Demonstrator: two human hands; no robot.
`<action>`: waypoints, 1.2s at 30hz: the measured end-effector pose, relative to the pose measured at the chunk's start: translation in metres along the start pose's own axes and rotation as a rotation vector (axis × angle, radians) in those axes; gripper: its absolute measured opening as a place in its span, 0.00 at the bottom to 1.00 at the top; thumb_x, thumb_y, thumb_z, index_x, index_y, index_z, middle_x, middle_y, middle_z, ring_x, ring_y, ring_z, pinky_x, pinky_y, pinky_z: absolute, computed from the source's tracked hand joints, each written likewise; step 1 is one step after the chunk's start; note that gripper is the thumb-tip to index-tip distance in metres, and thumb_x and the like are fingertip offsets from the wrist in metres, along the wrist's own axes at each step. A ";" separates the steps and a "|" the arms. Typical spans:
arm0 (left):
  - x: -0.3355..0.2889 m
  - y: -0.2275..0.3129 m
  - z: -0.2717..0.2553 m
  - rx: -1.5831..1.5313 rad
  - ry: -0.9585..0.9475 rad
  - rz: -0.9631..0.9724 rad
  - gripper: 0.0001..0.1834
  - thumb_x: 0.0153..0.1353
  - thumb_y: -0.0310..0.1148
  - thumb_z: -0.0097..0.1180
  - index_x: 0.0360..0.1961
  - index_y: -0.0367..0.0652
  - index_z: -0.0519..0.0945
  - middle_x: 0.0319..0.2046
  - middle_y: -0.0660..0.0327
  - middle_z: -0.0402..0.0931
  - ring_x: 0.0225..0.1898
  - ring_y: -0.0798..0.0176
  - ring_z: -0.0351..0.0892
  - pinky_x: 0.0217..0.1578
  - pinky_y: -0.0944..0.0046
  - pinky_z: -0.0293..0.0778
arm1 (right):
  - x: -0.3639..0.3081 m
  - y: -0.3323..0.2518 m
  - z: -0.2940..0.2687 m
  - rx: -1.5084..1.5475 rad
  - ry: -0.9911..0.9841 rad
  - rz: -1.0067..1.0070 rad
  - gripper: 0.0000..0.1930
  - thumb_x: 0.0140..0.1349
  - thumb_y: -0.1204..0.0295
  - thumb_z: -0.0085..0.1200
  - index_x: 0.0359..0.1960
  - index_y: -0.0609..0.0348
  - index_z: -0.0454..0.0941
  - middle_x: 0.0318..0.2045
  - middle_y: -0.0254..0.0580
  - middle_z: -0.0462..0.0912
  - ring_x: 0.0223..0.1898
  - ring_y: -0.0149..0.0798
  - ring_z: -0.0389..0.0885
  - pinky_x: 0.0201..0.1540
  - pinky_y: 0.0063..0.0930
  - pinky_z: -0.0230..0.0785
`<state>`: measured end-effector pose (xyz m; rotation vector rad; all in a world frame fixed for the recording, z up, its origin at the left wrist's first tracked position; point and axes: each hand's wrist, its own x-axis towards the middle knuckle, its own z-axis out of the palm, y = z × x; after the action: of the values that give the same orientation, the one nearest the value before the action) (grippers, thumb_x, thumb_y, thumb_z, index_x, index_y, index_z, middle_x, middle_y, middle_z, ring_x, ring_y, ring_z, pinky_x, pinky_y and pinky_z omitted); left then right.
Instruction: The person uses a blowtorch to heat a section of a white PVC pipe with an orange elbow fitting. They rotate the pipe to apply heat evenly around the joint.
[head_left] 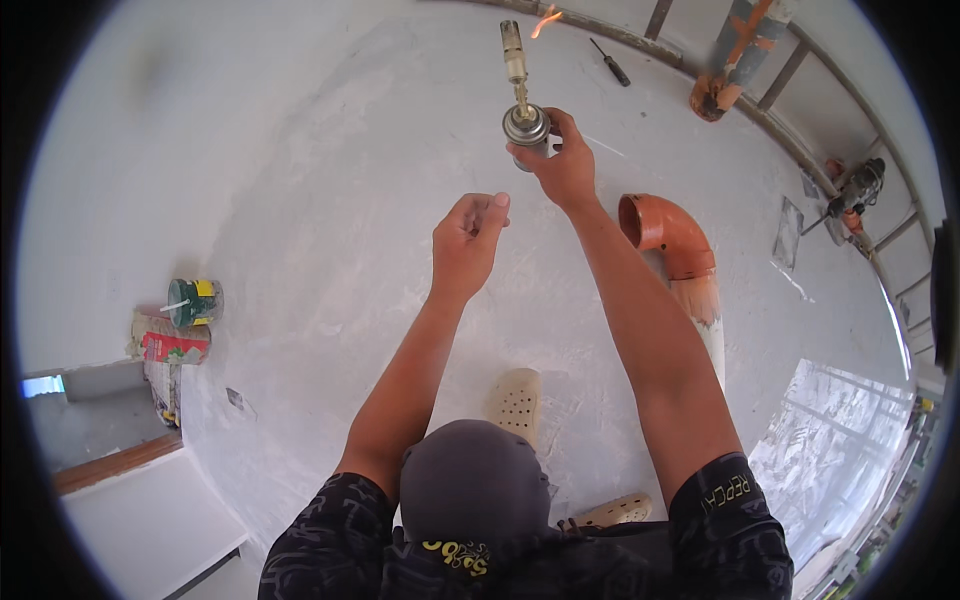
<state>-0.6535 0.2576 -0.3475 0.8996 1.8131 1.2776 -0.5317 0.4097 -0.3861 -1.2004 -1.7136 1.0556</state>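
Note:
My right hand (568,165) is wrapped round the canister of a gas blowtorch (527,125), held upright ahead of me. The torch's metal nozzle (513,50) points away, and a small orange flame (546,20) shows just beside its tip. Lower and to the left, my left hand (468,238) is apart from the torch, its fingers curled and the thumb raised. Whatever those fingers may hold is hidden. Right of my right forearm lies an orange pipe elbow (685,235), its open end facing left, joined to a pale pipe (715,345) partly behind my arm.
A screwdriver (610,62) lies on the floor beyond the torch. A ladder (785,75) runs along the far right, with a grey-orange pipe (740,60) across it and a power tool (855,200) nearby. A green bucket (195,302) and a red-and-white bag (172,340) are at left.

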 end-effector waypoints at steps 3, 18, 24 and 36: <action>0.034 -0.078 -0.152 -0.088 0.015 -0.062 0.25 0.76 0.53 0.62 0.43 0.36 0.85 0.32 0.65 0.84 0.30 0.77 0.73 0.35 0.71 0.71 | 0.001 -0.023 0.218 0.067 -0.272 0.097 0.38 0.56 0.60 0.80 0.67 0.50 0.76 0.60 0.40 0.86 0.63 0.41 0.84 0.61 0.38 0.79; 0.178 -0.274 -0.357 -0.188 0.104 -0.363 0.22 0.81 0.47 0.55 0.54 0.36 0.81 0.38 0.62 0.85 0.34 0.73 0.76 0.39 0.68 0.75 | 0.070 0.006 0.606 0.009 -0.918 -0.052 0.37 0.56 0.67 0.78 0.68 0.51 0.74 0.59 0.44 0.85 0.59 0.50 0.86 0.61 0.44 0.79; 0.194 -0.238 -0.331 -0.195 0.205 -0.415 0.26 0.82 0.52 0.51 0.54 0.36 0.81 0.37 0.60 0.85 0.32 0.72 0.76 0.36 0.67 0.74 | 0.097 -0.002 0.559 -0.006 -1.023 -0.071 0.36 0.55 0.66 0.77 0.66 0.51 0.74 0.58 0.43 0.85 0.58 0.49 0.85 0.61 0.43 0.79; 0.296 -0.181 -0.202 -0.329 0.509 -0.600 0.35 0.83 0.59 0.42 0.62 0.33 0.78 0.33 0.59 0.82 0.26 0.72 0.71 0.27 0.69 0.65 | 0.270 0.197 0.276 -0.306 -0.668 0.024 0.43 0.65 0.51 0.73 0.77 0.54 0.67 0.72 0.50 0.76 0.73 0.47 0.75 0.73 0.45 0.72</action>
<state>-0.9959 0.3734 -0.5218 -0.1736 1.9465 1.4053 -0.7906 0.6570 -0.6305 -1.1178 -2.4482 1.3419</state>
